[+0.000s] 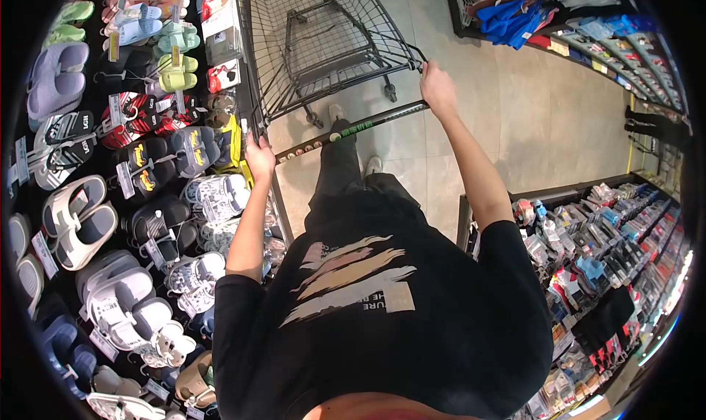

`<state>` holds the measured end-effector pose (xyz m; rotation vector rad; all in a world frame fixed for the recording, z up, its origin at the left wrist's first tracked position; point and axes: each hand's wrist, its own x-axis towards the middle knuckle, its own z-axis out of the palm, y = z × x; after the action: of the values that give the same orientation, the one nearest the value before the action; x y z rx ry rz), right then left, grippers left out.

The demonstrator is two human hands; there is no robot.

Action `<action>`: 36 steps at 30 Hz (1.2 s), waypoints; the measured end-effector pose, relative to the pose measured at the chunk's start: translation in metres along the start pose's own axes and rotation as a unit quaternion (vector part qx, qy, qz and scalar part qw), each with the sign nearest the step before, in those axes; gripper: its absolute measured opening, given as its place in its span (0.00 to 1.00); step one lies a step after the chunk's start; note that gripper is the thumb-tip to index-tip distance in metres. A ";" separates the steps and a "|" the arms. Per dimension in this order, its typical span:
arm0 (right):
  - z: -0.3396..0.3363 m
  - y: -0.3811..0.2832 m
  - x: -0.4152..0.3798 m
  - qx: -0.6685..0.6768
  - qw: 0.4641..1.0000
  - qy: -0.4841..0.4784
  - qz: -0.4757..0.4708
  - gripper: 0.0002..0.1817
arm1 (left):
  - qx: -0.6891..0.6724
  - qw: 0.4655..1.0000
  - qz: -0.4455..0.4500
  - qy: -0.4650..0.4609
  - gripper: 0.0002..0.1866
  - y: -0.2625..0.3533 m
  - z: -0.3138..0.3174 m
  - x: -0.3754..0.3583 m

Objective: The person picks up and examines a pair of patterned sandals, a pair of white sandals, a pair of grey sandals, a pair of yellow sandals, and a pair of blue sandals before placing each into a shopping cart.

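A wire shopping cart [334,41] stands in front of me, its basket bare in the part that shows. Its dark handle bar [353,128] with green lettering slants across the view. My left hand [259,158] is closed around the cart's frame at the bar's left end, close to the shoe display. At the right end, my right hand [439,89] is wrapped round the corner where bar and frame meet. Some fingers of both hands are hidden.
Racks of slippers and sandals [81,218] rise close along the left. Shelves of small packaged goods [588,251] are on the right. Blue clothing [507,19] hangs at the upper right. A tiled floor [485,119] runs between them.
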<state>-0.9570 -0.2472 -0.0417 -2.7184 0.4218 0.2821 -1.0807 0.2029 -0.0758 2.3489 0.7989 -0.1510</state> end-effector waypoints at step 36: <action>-0.016 -0.136 0.230 0.011 0.993 0.044 0.105 0.18 | 0.057 0.993 0.089 -0.057 0.21 0.168 -0.005 0.342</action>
<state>-0.6954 -0.1907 -0.0398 -2.6741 0.7341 0.2118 -0.7067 0.2774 -0.0828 2.4807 0.5365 -0.2589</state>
